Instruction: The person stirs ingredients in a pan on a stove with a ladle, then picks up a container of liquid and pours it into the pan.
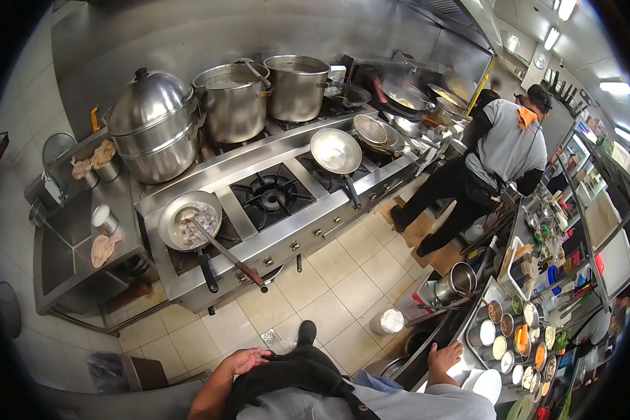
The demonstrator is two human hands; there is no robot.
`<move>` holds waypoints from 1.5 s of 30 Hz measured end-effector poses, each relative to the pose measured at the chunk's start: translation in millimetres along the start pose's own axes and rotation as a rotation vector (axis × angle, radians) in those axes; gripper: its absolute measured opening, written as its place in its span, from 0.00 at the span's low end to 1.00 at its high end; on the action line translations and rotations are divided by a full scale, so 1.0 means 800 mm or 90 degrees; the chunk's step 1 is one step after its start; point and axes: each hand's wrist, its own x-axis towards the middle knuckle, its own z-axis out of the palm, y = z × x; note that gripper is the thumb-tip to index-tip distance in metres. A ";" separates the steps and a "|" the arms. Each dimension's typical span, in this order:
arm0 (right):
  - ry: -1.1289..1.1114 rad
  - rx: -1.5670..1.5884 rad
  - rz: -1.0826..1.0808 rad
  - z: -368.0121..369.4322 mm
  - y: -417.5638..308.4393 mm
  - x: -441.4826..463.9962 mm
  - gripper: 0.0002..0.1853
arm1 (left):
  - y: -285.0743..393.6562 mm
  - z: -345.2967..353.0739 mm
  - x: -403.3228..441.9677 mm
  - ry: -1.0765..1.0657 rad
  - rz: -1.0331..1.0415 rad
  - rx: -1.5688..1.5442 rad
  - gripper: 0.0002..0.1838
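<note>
My left hand (245, 361) is at my waist beside the black apron (287, 385), its fingers loosely stretched out and nothing visible in it. On the right, my right hand (444, 360) rests on the edge of the prep counter (457, 374), fingers apart, beside inserts of chopped ingredients (499, 347) and white plates (484, 383). In front of me, a frying pan (189, 220) with pale food sits on the stove's left burner, and a ladle (220, 246) leans in it with its handle over the front edge. A second frying pan (336, 151) stands farther right.
Large stockpots (231, 105) and a domed steamer (152, 119) line the back of the stove (273, 241). A co-worker (500, 147) stands in the aisle at right, facing the prep counter. A white tub (387, 321) and a bin (143, 373) are on the tiled floor.
</note>
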 end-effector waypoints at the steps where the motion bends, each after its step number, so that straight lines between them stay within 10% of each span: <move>1: 0.002 -0.001 0.001 0.001 0.000 0.000 0.40 | 0.001 0.001 0.000 0.001 0.002 0.002 0.25; 45: 0.007 -0.009 0.000 -0.001 -0.004 0.000 0.39 | 0.007 0.000 0.003 -0.004 -0.005 -0.001 0.25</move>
